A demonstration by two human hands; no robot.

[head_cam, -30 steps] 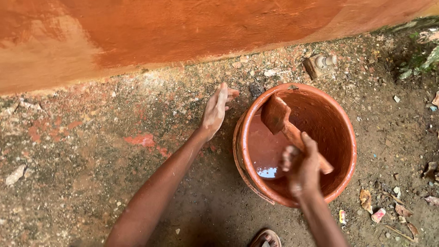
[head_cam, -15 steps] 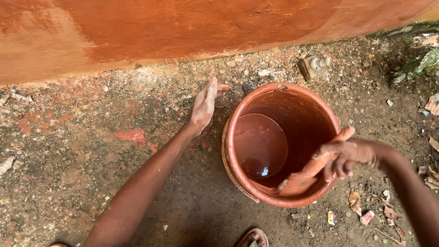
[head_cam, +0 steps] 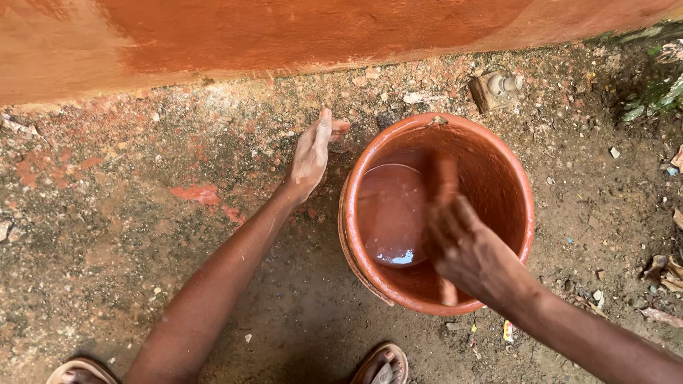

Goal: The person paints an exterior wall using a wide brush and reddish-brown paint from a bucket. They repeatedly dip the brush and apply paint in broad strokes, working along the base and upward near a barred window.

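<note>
An orange-brown bucket [head_cam: 498,171] stands on the dirt ground with reddish-brown liquid [head_cam: 388,210] in its bottom. My right hand [head_cam: 466,249] is over the bucket, closed on a flat brush [head_cam: 441,178] coated in the same colour; the brush is motion-blurred and reaches down inside the bucket. My left hand [head_cam: 311,153] hovers flat, fingers together, just left of the bucket's rim near the ground and holds nothing.
A wall [head_cam: 284,35] painted orange-red runs along the top. A small metal fitting [head_cam: 494,89] lies on the ground behind the bucket. Sandalled feet [head_cam: 380,364] show at the bottom edge. Leaves and litter [head_cam: 665,274] lie on the right.
My right hand has swung the brush from the bucket's right rim back to its middle. The left hand has stayed beside the bucket.
</note>
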